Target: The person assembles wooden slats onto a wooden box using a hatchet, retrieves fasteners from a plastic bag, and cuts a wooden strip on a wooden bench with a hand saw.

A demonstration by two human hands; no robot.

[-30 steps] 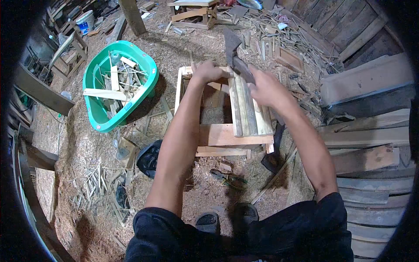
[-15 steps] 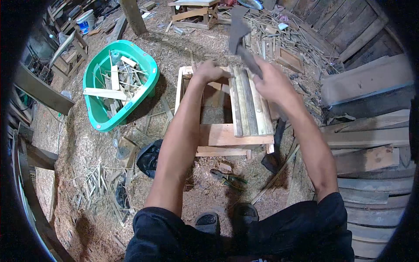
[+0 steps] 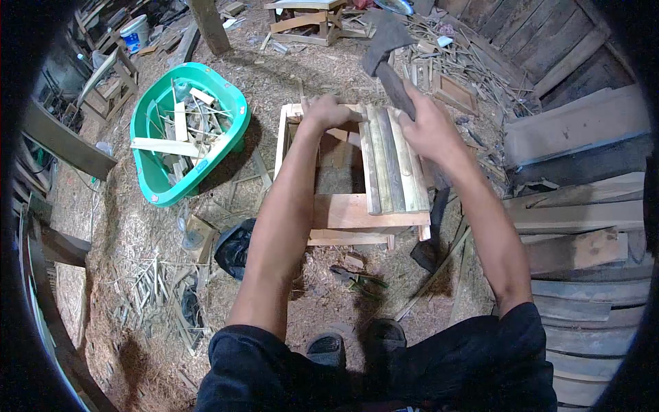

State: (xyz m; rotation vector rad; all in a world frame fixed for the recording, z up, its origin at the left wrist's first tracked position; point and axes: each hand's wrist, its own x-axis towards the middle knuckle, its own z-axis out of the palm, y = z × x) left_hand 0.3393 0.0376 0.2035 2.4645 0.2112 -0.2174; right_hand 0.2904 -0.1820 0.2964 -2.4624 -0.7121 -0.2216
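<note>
pale wood makes up the low frame [image 3: 343, 211] in the centre of the picture, its left part open and its right part covered by slats [image 3: 391, 165] laid side by side, running from the far edge towards the near rail. the person's right hand [image 3: 431, 127], just right of centre, is closed around the handle of a dark axe [image 3: 388, 48]; the axe head is up in the upper middle of the frame, beyond the far ends of the slats. the left hand [image 3: 329, 112] is at the far edge of the wooden frame, its fingertips by the leftmost slat; they are partly hidden, so i cannot tell whether they pinch anything.

in the left half of the picture a green tub [image 3: 143, 168] holds scrap wood [image 3: 181, 123], with one pale strip lying across its left rim. a black bag [image 3: 235, 248] sits below the tub, near the lower left of the frame. pliers [image 3: 358, 279] lie on the floor [image 3: 322, 309] at lower centre, above the person's sandals [image 3: 326, 349]. boards [image 3: 576, 214] line the right side, and a small stool [image 3: 305, 29] stands at the top.
</note>
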